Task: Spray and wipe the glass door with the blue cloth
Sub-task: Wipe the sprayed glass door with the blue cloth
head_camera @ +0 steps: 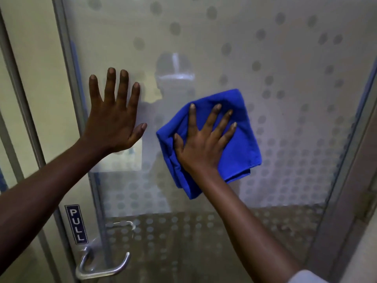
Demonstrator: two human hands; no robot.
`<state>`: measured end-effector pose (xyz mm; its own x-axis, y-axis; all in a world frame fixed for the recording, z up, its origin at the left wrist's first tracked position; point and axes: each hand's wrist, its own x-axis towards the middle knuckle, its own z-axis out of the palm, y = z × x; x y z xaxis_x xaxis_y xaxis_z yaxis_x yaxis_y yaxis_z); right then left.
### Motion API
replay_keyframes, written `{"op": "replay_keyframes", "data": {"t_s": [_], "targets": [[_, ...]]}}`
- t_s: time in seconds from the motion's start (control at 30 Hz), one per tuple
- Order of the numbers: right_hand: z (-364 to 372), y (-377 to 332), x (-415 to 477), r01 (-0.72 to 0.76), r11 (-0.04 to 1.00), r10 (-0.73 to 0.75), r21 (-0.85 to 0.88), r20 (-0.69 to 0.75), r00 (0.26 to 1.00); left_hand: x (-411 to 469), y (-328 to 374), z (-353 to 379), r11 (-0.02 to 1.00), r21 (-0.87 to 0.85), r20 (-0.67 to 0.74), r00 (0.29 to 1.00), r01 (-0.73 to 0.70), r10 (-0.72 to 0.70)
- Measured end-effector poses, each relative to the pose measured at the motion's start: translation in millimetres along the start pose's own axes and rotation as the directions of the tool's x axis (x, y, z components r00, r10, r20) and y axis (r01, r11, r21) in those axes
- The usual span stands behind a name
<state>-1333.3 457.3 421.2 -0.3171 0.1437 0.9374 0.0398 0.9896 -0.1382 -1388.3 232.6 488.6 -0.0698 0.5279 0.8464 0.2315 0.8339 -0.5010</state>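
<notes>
You are in the wiping step. Your right hand (201, 144) lies flat with fingers spread, pressing the folded blue cloth (234, 139) against the glass door (285, 58); the cloth is pinned under the palm, not gripped, and it extends past your fingertips on every side. Your left hand (114, 117) rests just beside it, toward the door's handle edge, open with fingers fanned, bracing bare glass and holding nothing.

The next move calls for steady palm pressure while sliding the cloth across the panel, with the bracing hand keeping the door from swinging.

No spray bottle is in view. Whether the glass is wet cannot be determined: the dotted frosting masks any film. Below your left forearm, the lever handle (102, 266) and PULL sign (76, 224) are visible. The door's top and bottom are cut off.
</notes>
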Motion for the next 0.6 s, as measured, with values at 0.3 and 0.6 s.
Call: {"op": "replay_keyframes", "data": {"t_s": [0.3,0.6], "targets": [[35.2,38.0,-115.6,-0.002,1.0,0.001,0.009,0.127,0.992,0.9,-0.9,1.4,1.0,0.017,0.001,1.0,-0.005,0.005],[30.2,125.8,-148.6,-0.273,0.961,0.276,-0.042,0.17,0.946,0.9,1.2,-1.2,1.0,0.025,0.01,1.0,0.005,-0.006]]}}
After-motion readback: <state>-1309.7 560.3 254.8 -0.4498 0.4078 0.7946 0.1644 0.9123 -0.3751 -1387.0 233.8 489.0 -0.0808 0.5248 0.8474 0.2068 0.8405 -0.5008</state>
